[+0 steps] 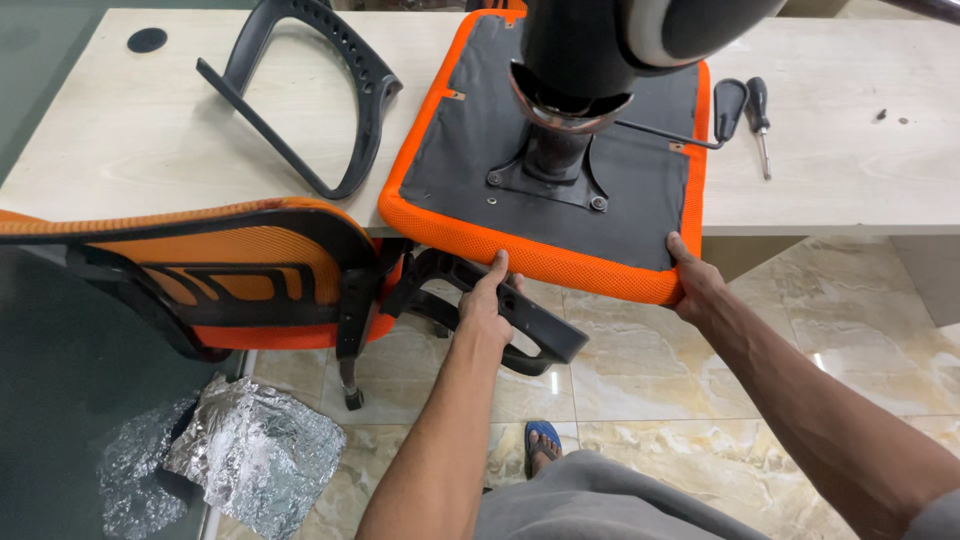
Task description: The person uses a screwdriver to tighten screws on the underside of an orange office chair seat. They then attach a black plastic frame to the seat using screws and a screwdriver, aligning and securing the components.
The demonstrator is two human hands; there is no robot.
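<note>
At the edge of the surface (820,190), the left hand (487,305) grasped a black armrest (520,320) and the right hand (695,285) gripped the orange seat (540,250).

We are showing two bare forearms, with no sleeves, watch, bands or rings covering them. Our left hand (487,300) and right hand (693,285) are wearing no gloves. Lower down we are wearing grey cloth over the lap, soft and slightly creased, and one foot is wearing a blue sandal (541,438) with a strap between the toes.
</note>
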